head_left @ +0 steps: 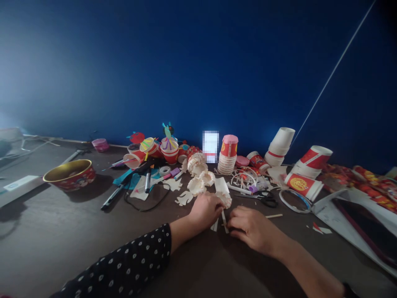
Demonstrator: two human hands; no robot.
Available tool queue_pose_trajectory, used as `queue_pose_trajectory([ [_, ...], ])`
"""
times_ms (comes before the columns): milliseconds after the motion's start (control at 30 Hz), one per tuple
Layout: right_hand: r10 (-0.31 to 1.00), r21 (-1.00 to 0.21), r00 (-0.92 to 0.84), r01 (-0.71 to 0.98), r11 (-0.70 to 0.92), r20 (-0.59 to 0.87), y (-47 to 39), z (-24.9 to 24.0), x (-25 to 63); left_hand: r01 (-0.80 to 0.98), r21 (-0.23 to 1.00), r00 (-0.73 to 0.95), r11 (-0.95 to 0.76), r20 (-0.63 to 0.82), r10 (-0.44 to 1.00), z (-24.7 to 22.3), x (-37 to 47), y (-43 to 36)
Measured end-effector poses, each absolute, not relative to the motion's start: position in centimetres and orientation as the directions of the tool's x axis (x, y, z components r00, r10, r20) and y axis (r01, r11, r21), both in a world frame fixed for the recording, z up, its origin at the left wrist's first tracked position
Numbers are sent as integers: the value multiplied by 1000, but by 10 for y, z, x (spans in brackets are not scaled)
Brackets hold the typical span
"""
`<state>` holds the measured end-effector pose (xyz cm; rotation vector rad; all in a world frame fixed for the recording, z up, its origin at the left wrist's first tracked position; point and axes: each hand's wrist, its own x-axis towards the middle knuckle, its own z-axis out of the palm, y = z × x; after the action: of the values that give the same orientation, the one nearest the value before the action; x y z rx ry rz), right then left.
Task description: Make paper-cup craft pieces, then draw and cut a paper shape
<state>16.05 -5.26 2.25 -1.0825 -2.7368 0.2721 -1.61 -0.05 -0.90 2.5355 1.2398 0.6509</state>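
My left hand (206, 211) is closed, its fingers curled at the edge of a white cut paper piece (224, 199) with a scalloped rim. Narrow white paper strips (224, 222) run down from it toward me. To their right is my right hand (254, 229), fingers bent and slightly apart, the fingertips close to the strips; nothing shows in its grasp. Beyond my left hand, several curled white paper pieces (198, 182) form a cluster. Scissors with black handles (267, 199) lie past my right hand.
Stacked paper cups (228, 159), more white cups (279, 147) and red printed cups (300, 186) stand along the blue wall. At left sits a gold-lined bowl (70, 178). Markers (148, 182), a tape roll (164, 170) and paper scraps lie around. A phone (366, 227) rests at right.
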Motion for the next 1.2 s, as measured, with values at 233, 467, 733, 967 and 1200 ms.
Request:
queue_pose_trajectory([
  [233,706,-256,-699,666,701,114,-52,18,160,680,405,539,-611,289,791,-10,-15,0],
  [467,699,-204,-705,672,712,117,-55,14,151,676,414,539,-609,285,793,-12,-16,1],
  [733,672,-65,-734,669,741,100,-56,20,152,673,432,535,-600,275,799,-11,-15,1],
  [967,649,46,-755,654,755,91,-56,16,150,667,444,519,-598,299,801,-13,-15,2],
  [1200,617,90,-780,625,776,105,-57,15,150,671,465,492,-577,303,817,-15,-15,3],
])
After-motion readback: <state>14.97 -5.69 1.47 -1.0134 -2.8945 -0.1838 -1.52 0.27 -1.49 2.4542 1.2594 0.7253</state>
